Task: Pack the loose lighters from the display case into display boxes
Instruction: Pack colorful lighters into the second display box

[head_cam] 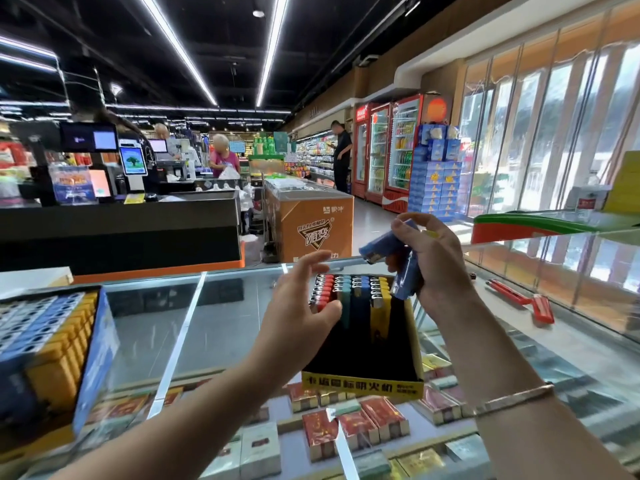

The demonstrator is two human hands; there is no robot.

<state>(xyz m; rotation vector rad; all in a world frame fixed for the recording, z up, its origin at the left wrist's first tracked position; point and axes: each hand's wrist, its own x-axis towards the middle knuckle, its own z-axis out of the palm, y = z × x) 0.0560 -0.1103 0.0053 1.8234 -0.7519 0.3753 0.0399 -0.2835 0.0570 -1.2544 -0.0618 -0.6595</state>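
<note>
Yellow display box (362, 385) w/ Chinese print, right hand (433, 261) gripping blue lighters (388, 247)

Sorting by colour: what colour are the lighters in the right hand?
Blue lighters, gripped in the right hand; head view.

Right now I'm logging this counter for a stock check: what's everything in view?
display box: one, yellow-fronted, on the glass counter, part-filled.
lighters in box: four rows, red, teal, blue, yellow, at its far end.
blue lighters: a few, in the right hand.
full box: one, blue-sided, at left on the counter.
red cutter: one, at right on the counter.
cigarette packs: many, mostly red, under the glass.
hands: left touching the red row; right raised over the box.
</note>
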